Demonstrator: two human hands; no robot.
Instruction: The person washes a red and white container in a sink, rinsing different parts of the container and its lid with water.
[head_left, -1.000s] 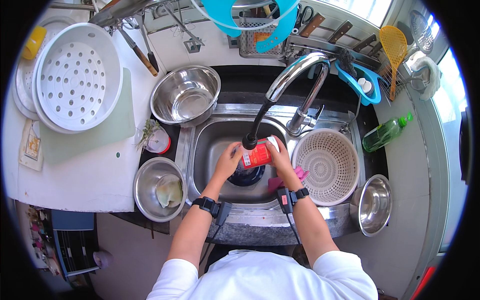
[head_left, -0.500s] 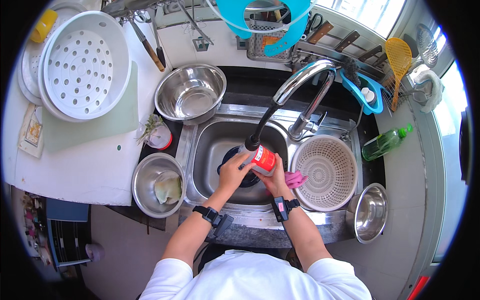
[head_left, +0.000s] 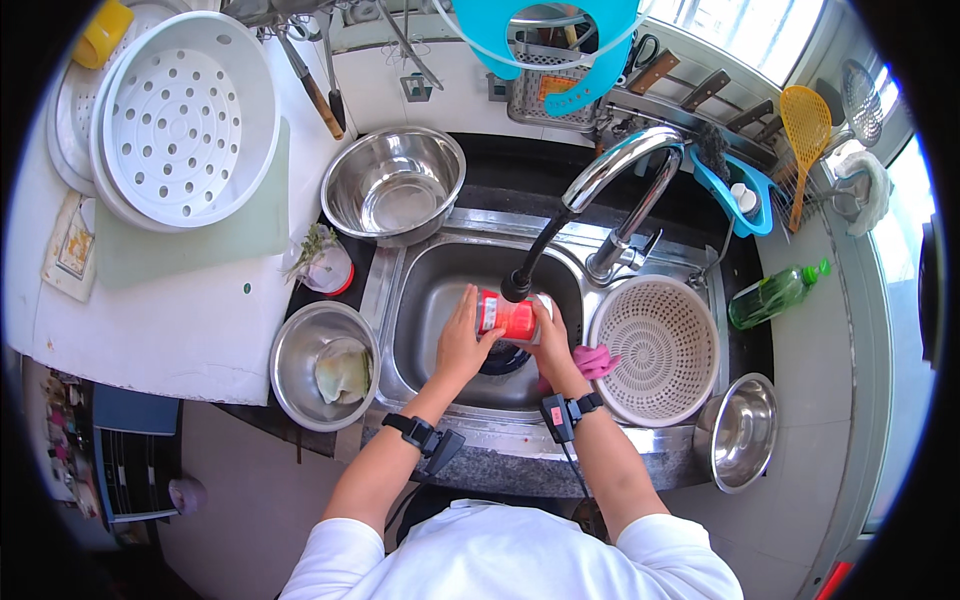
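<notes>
A jar with a red label [head_left: 512, 316] lies sideways between my two hands over the sink [head_left: 425, 285]. My left hand [head_left: 460, 342] presses on its left end, the fingers long and close together. Around its right end wraps my right hand [head_left: 552, 350]. Just above the jar hangs the black tip of the tap hose [head_left: 516, 284]. I cannot make out whether water runs. A dark blue round thing [head_left: 503, 362] sits beneath in the sink, mostly hidden. Beside my right wrist a pink cloth or glove [head_left: 597, 361] drapes over the sink's edge.
A white colander [head_left: 655, 350] stands right of the sink, with a tilted steel bowl [head_left: 738, 430] near it. Left are a steel bowl with something pale inside [head_left: 295, 365], a jar with sprigs [head_left: 325, 270] and a large steel basin [head_left: 395, 185]. A green bottle [head_left: 775, 297] lies far right.
The jar has turned from tilted up against the tap tip to nearly level below it. My left hand has shifted from its upper side to its left end. The view has swung slightly.
</notes>
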